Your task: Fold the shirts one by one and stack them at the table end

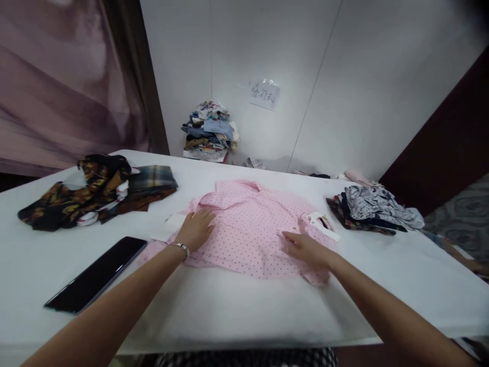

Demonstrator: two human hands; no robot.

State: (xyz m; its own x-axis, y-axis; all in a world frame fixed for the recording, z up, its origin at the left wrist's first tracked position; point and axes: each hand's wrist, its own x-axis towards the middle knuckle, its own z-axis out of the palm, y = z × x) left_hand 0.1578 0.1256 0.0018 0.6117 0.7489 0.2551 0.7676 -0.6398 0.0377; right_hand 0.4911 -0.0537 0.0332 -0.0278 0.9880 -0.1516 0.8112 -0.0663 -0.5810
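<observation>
Nearest, below and to the left of the left hand (196, 227), a dark phone (99, 272) lies on the white surface (229, 311); next comes the pink dotted shirt (248, 229), spread under and between both hands. The left hand is palm down, fingers loosely extended, resting on the cloth without a visible grip; the right hand (305, 247) has its index finger out and the others partly curled, and I cannot tell whether it pinches any fabric. The shirt looks light, soft and thin, likely to crease or slide if dragged, hardly fragile; the hem between the hands, or the side edges beside them, should give the best hold, taken flat-fingered. Beyond the hands, dark patterned clothes (80, 188) lie left, a garment pile (374, 209) right, and farthest ahead a clothes stack (210, 132)
</observation>
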